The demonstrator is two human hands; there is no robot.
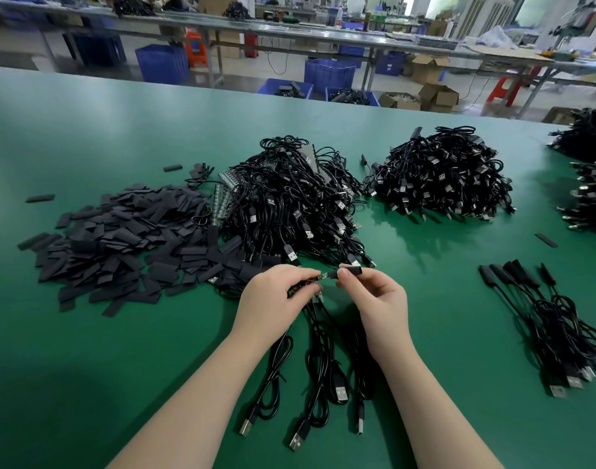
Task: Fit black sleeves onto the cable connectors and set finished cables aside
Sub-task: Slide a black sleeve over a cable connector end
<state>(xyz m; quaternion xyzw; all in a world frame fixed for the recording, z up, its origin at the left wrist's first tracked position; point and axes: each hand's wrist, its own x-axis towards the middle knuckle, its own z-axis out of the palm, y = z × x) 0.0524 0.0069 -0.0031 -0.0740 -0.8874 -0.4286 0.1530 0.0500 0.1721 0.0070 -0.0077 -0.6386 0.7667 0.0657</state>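
Observation:
My left hand [272,299] grips a bunch of small green circuit-board connectors [315,282] whose black cables [318,360] trail toward me, ending in USB plugs. My right hand [374,296] pinches a black sleeve [352,269] at the tip of one connector, partly slid over it. A heap of loose black sleeves [120,245] lies to the left. A few finished cables [543,316] with sleeves on lie in a row at the right.
A big tangle of unsleeved cables [289,204] sits just beyond my hands on the green table [86,333]. Another cable pile [442,177] lies behind it to the right, and more piles [590,184] at the far right edge. Workbenches and blue crates stand beyond the table.

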